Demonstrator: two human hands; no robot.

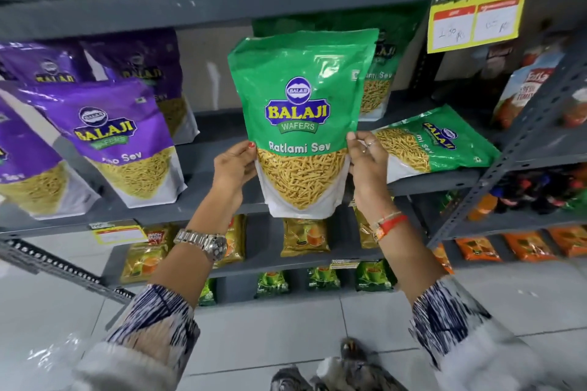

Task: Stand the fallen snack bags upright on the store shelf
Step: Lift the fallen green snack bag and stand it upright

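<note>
A green Ratlami Sev bag (301, 117) is held upright in front of the grey shelf (219, 152). My left hand (233, 168) grips its lower left edge and my right hand (368, 162) grips its lower right edge. To the right, another green bag (435, 143) lies fallen on its side on the shelf. Behind the held bag a further green bag (378, 86) stands upright, mostly hidden.
Purple sev bags (117, 140) stand on the shelf to the left. A yellow price sign (476, 13) hangs at upper right. A second shelf unit (540, 124) with red packets adjoins on the right. Small yellow and green packets (305, 238) fill lower shelves.
</note>
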